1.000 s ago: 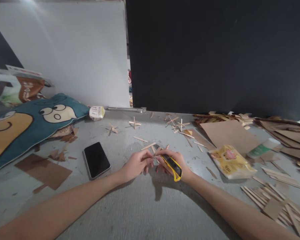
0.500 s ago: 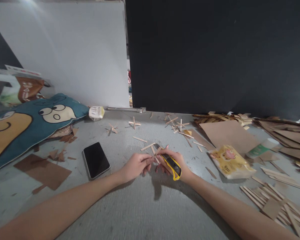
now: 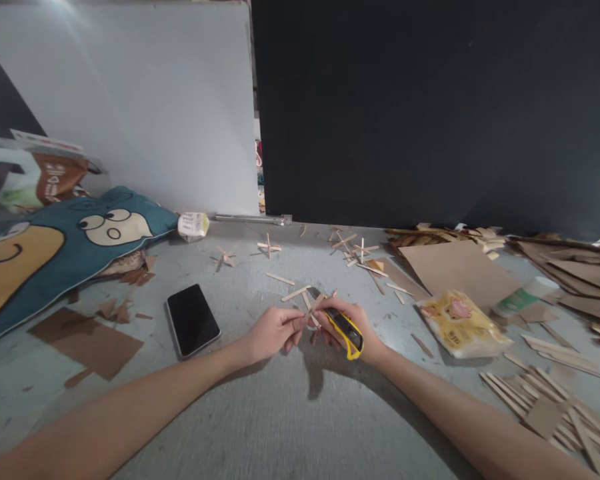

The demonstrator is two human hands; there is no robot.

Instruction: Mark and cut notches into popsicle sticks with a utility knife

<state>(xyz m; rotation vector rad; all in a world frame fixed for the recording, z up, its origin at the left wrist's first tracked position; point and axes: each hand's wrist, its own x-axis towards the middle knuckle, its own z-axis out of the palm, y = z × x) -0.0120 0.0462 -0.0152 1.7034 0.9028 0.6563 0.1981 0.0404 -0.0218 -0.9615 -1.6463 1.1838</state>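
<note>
Sticks, thin and crossed [image 3: 308, 301], sit over the middle of the table [image 3: 230, 427], pinched between the fingertips of 2 hands. The left hand [image 3: 271, 335] has its thumb and forefinger drawn together on the near end, a narrow grip that seems meant to steady such slight pieces. The right hand [image 3: 349, 321] does 2 jobs: its thumb and forefinger reach the crossing from the other side, while a yellow-and-black utility knife [image 3: 347, 328] lies tucked in the same hand, its head pointing away from the body. Carrying it this way probably leaves those 2 digits free without putting the tool down. Whether the blade is out, I cannot tell.

Loose sticks [image 3: 295, 293] lie just beyond the fingertips, presumably for short reaches. Farther back, 2 small stick crosses [image 3: 269, 247] stand well apart from each other, perhaps so that neither gets knocked. The phone [image 3: 193, 320] lies flat beyond the left forearm, apparently out of its way. On the right, the tissue packet [image 3: 464, 325] and the white-and-green tube [image 3: 526, 297] rest beside a cardboard sheet [image 3: 455, 263], and a stick pile [image 3: 575, 427] lies near the right forearm, a brown piece across it.
</note>
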